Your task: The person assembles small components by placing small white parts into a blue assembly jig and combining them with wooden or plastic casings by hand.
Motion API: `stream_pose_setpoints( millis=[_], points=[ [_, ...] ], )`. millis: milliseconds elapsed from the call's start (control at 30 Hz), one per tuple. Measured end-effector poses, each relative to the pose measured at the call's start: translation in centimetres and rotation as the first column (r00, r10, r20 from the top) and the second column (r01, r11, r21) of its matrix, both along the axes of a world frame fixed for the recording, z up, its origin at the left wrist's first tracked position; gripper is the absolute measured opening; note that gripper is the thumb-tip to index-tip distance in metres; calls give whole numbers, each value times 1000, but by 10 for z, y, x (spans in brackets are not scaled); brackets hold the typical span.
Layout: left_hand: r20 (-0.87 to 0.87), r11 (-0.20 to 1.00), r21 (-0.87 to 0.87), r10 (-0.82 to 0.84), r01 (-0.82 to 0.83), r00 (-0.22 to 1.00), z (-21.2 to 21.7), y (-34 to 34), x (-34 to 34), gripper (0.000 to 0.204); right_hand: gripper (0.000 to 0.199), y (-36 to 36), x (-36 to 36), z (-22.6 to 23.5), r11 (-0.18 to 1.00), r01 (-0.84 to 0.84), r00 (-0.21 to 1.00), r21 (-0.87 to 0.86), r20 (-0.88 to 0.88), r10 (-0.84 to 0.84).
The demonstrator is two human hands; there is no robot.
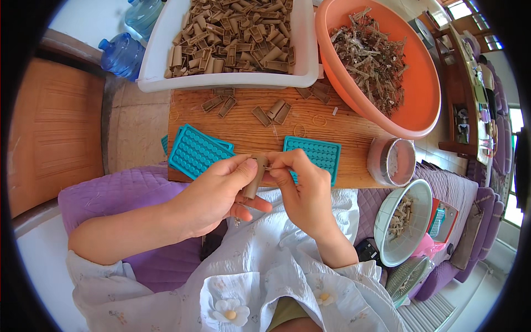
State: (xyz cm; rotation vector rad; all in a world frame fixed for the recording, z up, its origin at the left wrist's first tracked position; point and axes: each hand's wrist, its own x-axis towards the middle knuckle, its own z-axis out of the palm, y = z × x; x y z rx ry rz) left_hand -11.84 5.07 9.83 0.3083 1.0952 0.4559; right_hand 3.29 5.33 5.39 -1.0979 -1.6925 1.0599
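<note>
Just over the table's near edge, my left hand (217, 191) grips a brown plastic casing (254, 181), long and rounded along one side. My right hand (306, 191) is closed in a pinch beside the casing's upper end. Something thin and dark shows between its fingertips, too small to name. Below my left fingers dangles a small light-coloured bit. Two stacked teal trays with round bumps (202, 152) lie beyond my left hand, and another teal tray (321, 155) lies partly behind my right hand.
Loose brown casings (272, 112) and rubber bands lie on the wooden table (243, 130). Behind them stand a white bin (221, 82) of casings and a tilted orange basin (426, 99) of tangled thin pieces. A clear round tub (391, 161) and pale green bowl (381, 227) are at right.
</note>
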Motion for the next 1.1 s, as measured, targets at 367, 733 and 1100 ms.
stream_pose_setpoints(
  millis=[367,733,1100],
  points=[
    [1,998,-58,-35,35,999,-22,-10,-2,25,7,-10,3,-18,985,-81,997,-151,-25,78],
    [-130,946,314,-38,77,991,-20,6,-4,29,14,-19,111,13,954,218,958,-205,-141,-249],
    [-997,265,72,47,962,61,-96,56,-57,35,18,-81,340,-11,673,673,170,305,822,-543]
  ],
)
